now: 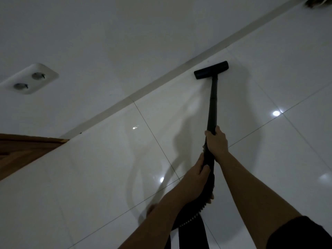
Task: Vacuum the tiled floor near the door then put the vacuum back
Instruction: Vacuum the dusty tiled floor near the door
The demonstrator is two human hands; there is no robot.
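Both hands, left hand (pixel 196 169) and right hand (pixel 216 143), grip the vacuum wand (pixel 212 105), nozzle (pixel 211 70) at the upper-centre skirting (pixel 161 79): mid-vacuuming, probably a pull back next.

The floor head (pixel 211 70) rests on the tiled floor (pixel 107 168) beside the skirting (pixel 161 79); door (pixel 21 150) far left.

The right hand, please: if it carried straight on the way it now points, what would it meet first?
The right hand points along the black wand it grips, so it would likely meet the floor head first; the skirting lies just beyond, though depth is hard to judge.
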